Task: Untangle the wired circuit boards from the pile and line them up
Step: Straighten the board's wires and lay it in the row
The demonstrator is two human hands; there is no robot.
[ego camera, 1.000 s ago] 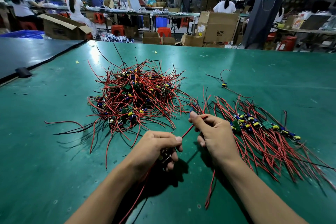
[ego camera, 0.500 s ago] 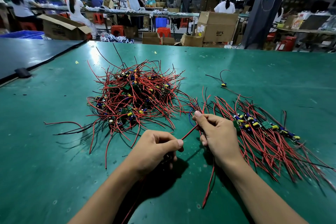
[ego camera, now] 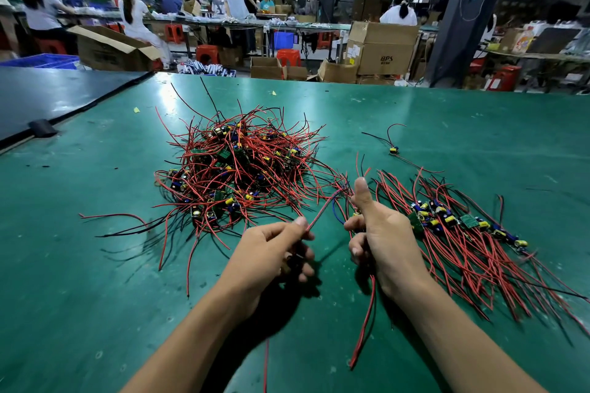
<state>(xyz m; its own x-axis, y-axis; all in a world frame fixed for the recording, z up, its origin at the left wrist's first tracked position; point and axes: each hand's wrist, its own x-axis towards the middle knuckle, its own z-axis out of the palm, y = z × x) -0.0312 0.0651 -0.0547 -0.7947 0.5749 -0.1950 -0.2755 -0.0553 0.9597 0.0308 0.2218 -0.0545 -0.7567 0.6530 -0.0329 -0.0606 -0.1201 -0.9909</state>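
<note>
A tangled pile of small circuit boards with red and black wires (ego camera: 236,169) lies in the middle of the green table (ego camera: 95,297). To the right, a row of boards (ego camera: 453,220) is laid out with their wires fanned toward me. My left hand (ego camera: 271,252) is closed on a small board and pinches a red wire (ego camera: 322,210) running up toward the pile's edge. My right hand (ego camera: 383,239), thumb up, grips a bunch of red wires that hang below it (ego camera: 367,322). What it holds inside the fist is hidden.
One lone board with wires (ego camera: 393,150) lies apart at the back right. A dark table (ego camera: 48,96) adjoins on the left. Cardboard boxes (ego camera: 383,51), red stools and several seated and standing workers fill the space beyond the table's far edge.
My right hand has shifted right toward the laid-out row and its thumb has lifted upright. My left hand has risen slightly; the red wire between the hands now runs toward the pile.
</note>
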